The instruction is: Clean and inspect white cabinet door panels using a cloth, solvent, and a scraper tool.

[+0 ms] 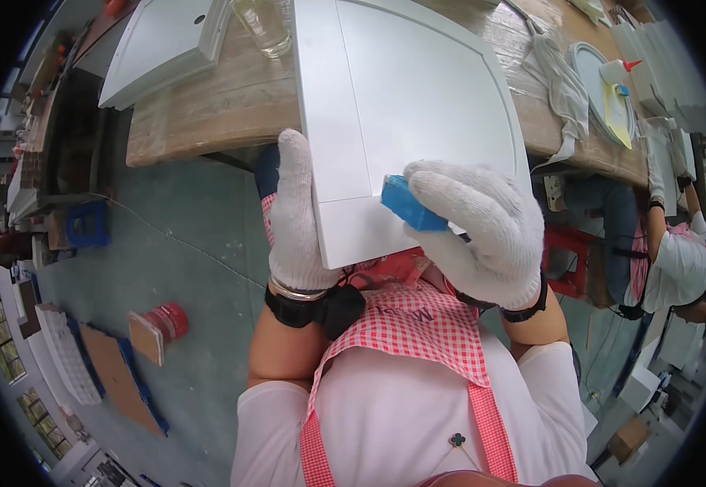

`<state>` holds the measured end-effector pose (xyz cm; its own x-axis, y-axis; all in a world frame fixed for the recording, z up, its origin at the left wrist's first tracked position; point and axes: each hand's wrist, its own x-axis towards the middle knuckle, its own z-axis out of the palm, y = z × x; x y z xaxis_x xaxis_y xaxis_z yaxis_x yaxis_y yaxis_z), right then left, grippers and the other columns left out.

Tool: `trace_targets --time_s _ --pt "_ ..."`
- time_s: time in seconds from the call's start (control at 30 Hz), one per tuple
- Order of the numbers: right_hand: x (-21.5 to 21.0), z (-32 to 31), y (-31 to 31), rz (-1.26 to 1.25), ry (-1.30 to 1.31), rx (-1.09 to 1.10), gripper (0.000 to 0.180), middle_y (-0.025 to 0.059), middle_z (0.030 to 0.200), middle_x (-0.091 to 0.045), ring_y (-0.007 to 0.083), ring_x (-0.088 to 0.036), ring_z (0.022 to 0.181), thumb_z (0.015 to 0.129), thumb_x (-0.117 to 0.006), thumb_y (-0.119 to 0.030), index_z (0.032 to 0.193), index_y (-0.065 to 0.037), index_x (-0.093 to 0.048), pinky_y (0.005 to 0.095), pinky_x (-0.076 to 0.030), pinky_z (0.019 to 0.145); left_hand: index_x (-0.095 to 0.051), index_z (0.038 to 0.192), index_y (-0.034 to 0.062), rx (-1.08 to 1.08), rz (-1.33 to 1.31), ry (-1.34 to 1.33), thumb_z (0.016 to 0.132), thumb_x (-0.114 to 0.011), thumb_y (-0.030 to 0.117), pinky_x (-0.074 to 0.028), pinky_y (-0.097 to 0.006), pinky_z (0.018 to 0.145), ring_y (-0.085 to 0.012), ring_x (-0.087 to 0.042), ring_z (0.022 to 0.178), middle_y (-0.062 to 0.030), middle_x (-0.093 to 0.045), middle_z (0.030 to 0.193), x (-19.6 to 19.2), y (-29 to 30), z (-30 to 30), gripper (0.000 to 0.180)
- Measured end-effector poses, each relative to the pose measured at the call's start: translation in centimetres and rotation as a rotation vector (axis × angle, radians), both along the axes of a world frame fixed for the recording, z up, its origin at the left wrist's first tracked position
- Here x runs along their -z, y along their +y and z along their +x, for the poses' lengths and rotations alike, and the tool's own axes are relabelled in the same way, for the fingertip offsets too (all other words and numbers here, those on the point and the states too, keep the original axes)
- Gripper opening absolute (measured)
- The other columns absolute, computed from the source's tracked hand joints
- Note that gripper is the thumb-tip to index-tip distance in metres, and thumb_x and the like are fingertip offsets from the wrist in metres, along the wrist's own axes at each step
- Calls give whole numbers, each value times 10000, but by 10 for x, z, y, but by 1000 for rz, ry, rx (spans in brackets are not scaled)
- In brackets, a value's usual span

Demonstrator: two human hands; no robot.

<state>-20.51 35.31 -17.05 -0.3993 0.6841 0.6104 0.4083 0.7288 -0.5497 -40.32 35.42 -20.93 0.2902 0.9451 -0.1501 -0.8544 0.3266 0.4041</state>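
A white cabinet door panel (418, 97) with a recessed centre lies tilted over the near edge of a wooden workbench (199, 105). My left hand (298, 219), in a white knit glove, grips the panel's near left edge. My right hand (483, 231), also gloved, holds a blue sanding block (408, 203) pressed against the panel's near frame. Below the hands I see my red-checked apron and white shirt.
Another white panel (166, 40) and a clear glass jar (265, 26) lie at the back left of the bench. Rags, a round white plate and a glue bottle (617, 77) sit at the right. A second person (678, 260) sits to the right. Boards and a red tin (170, 321) lie on the floor.
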Motion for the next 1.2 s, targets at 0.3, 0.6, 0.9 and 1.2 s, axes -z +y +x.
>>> trace_targets --time_s 0.3,0.6,0.9,1.2 --pt "6 -15 8 43 -137 59 482 94 1074 -737 286 -701 839 675 -810 -110 1146 -94 -707 395 -539 753 -434 1503 -19 50 35 -235 1085 -334 611 -481 -455 1083 -322 -590 1274 -209 -562 1435 14 6 -10 763" --pt "16 -22 10 147 -79 194 328 -16 984 -720 183 -670 730 721 -709 -157 1048 -153 -681 332 -522 628 -425 1516 -11 -55 37 -51 1096 -328 588 -413 -434 1132 -314 -546 1298 -175 -553 1456 23 9 -12 737" --pt "45 45 -15 16 49 504 328 54 951 -728 272 -705 770 748 -761 -88 1070 -104 -698 369 -572 673 -297 1605 68 -179 -107 349 1086 -297 618 -380 -437 1158 -300 -473 1363 -136 -426 1573 39 10 -23 756" --pt "101 173 -45 -232 175 1009 361 123 1013 -744 198 -731 857 840 -768 -12 1197 -19 -710 303 -582 764 -299 1603 45 -134 -69 389 1089 -293 614 -344 -443 1199 -310 -426 1431 -122 -384 1622 57 16 -13 767"
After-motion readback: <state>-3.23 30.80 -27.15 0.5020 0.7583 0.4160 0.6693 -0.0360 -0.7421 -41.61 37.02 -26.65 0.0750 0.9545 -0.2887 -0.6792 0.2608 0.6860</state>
